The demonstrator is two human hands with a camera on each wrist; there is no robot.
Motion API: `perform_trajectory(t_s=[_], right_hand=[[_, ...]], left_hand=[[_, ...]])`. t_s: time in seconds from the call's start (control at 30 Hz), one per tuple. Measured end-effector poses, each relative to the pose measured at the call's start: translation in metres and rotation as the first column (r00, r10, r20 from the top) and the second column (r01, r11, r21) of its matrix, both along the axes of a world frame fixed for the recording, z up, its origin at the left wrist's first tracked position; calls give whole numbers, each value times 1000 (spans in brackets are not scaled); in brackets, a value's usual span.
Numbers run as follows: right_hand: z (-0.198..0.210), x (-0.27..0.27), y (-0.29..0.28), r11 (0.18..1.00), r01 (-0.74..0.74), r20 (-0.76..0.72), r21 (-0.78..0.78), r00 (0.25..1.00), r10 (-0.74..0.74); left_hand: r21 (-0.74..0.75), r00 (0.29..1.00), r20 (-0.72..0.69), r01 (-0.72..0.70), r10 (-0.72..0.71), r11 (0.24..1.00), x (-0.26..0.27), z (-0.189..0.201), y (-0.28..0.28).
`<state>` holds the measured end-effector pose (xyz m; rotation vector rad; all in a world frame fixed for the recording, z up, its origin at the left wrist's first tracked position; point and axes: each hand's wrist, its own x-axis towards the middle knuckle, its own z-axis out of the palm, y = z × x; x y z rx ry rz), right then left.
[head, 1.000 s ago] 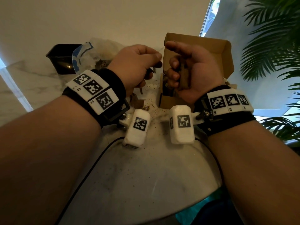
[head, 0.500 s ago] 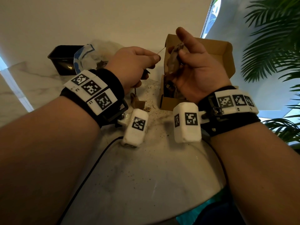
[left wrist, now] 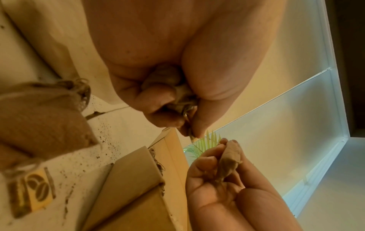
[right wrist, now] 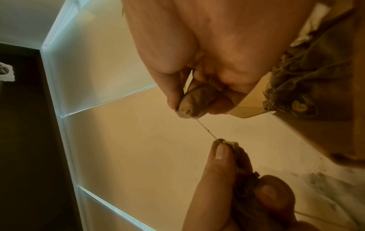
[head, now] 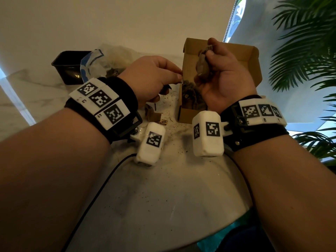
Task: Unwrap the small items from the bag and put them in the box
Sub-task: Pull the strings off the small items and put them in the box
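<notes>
Our right hand [head: 221, 73] grips the pouch [head: 202, 63] above the box [head: 252, 59]; our left hand [head: 154, 79] pinches its thread [right wrist: 206, 129]. We should pull steadily, keeping the pouch over the box.

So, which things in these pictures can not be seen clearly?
- Box contents, head view: right hand covers most.
- Small pouch, head view: fingers hide its lower part.
- Left hand grip, left wrist view: blurred, palm hides it.
- Thread: too thin in head view.
</notes>
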<state>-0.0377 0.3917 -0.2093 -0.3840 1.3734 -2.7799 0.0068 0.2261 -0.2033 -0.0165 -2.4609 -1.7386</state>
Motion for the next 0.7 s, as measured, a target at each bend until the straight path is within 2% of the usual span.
perform_trajectory(t_s=[0.27, 0.37, 0.43, 0.5, 0.6, 0.7], right_hand=[[-3, -4, -3, 986, 74, -34, 150, 997, -70], [-4, -6, 3, 978, 130, -8, 164, 991, -130], [-5, -7, 6, 957, 169, 8, 234, 985, -175], [-7, -8, 7, 918, 186, -14, 349, 981, -193], [-9, -6, 5, 857, 187, -96, 480, 982, -160], [-8, -2, 2, 855, 132, -124, 502, 989, -80]], left_hand=[[18, 1000, 28, -16, 15, 1000, 0, 0, -2], [-36, 997, 40, 73, -72, 997, 1, 2, 0], [-34, 991, 24, 135, -134, 990, 4, 4, 4], [4, 988, 1, 154, -154, 988, 6, 4, 8], [139, 989, -39, 149, -145, 979, 7, 4, 11], [238, 995, -74, 85, -69, 967, 6, 5, 10]])
